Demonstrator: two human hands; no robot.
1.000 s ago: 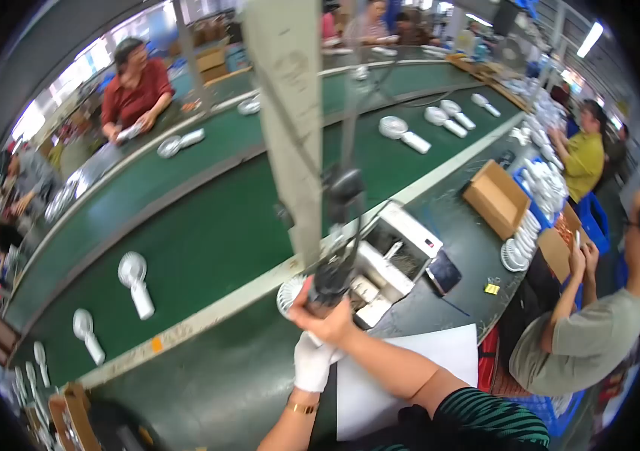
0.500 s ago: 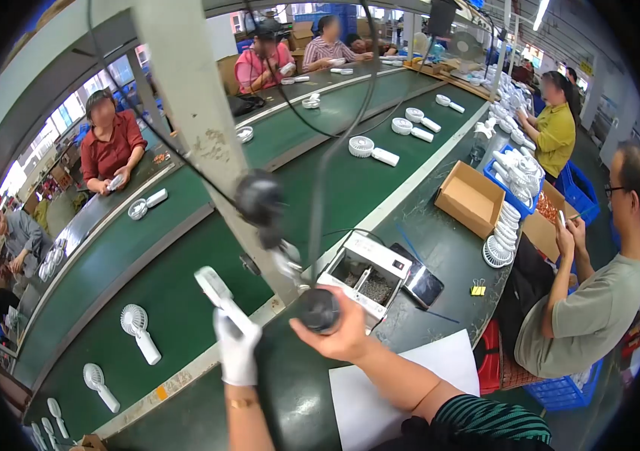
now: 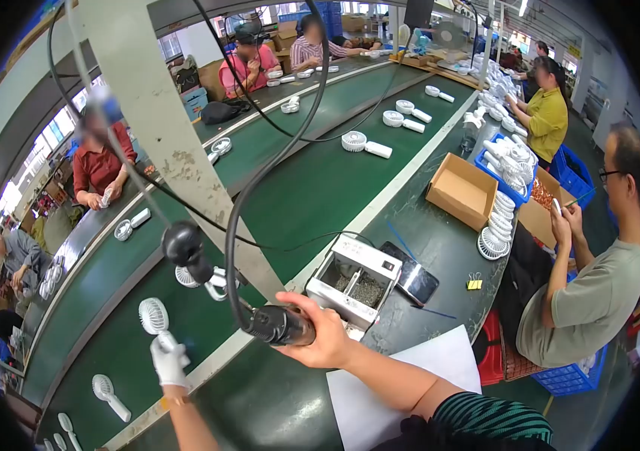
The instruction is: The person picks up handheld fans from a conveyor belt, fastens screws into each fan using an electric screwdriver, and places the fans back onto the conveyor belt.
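Observation:
My right hand (image 3: 320, 331) is wrapped round a black electric screwdriver (image 3: 281, 325), its thick cable rising from the far end. My left hand (image 3: 169, 362), in a white glove, reaches over the green conveyor belt (image 3: 290, 225). Its fingers are closed round the handle of a white handheld fan (image 3: 153, 316), whose round grille points away from me. Another handheld fan (image 3: 186, 276) lies just beyond, partly behind a hanging black rounded object (image 3: 182, 242). A further fan (image 3: 110, 396) rests nearer on the belt.
A white box (image 3: 354, 282) with small metal pieces stands right of the screwdriver, beside a phone (image 3: 410, 272). White paper (image 3: 410, 383) lies on the bench. A cardboard box (image 3: 463, 190) stands farther right. A metal post (image 3: 177, 143) rises by the belt. A co-worker (image 3: 583, 293) sits at right.
My left hand has moved left, away from the white fan it held, onto another fan on the belt. My right hand's screwdriver has tilted from end-on to lying sideways, pointing left.

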